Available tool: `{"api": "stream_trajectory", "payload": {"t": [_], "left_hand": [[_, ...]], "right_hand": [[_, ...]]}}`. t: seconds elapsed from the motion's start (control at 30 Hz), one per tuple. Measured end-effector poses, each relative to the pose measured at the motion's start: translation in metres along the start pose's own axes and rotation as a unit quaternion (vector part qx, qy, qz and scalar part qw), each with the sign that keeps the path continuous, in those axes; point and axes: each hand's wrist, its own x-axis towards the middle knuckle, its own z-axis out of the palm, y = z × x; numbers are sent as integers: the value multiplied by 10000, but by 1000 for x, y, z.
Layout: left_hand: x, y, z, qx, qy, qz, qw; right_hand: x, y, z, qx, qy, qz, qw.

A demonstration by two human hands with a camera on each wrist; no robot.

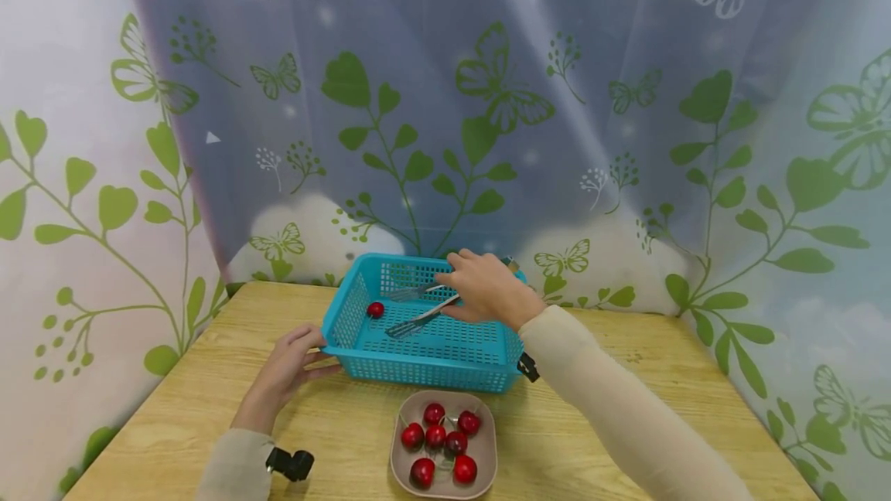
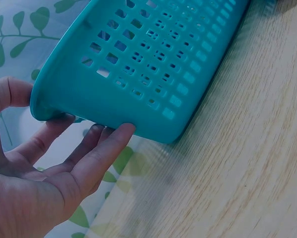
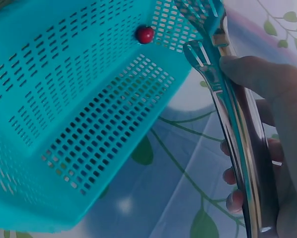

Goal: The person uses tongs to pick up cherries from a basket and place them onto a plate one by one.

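A blue plastic basket [image 1: 431, 369] with a lattice of holes stands on the table. My left hand [image 1: 287, 366] grips the rim at its left end; in the left wrist view the fingers [image 2: 101, 156] reach under the rim and touch the outer wall. My right hand [image 1: 487, 288], over the basket's right part, holds a pair of metal tongs [image 3: 255, 173]. Their slotted tips stand apart, pointing left over the basket, with nothing between them. One red cherry [image 1: 376, 309] lies inside the basket, near its left end and left of the tongs' tips.
A beige square bowl [image 1: 445, 485] with several red cherries [image 1: 435, 436] stands in front of the basket, close to the near side of the wooden table [image 1: 592, 439]. Behind the table hangs a curtain [image 1: 445, 138] printed with leaves and butterflies.
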Motion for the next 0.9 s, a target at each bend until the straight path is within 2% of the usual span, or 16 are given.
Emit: {"api": "stream_trajectory", "payload": {"t": [0.27,0.47,0.9], "left_hand": [[-5,-1,0,9,10,-55,10000],[-6,0,-4,-66,17,-20,10000],[-2,1,0,2,-69,-64,10000]], "right_hand": [[22,-8,15,51,-364,170,9992],[31,-8,19,301,-607,331,9972],[27,1,31,540,-927,688,9918]]}}
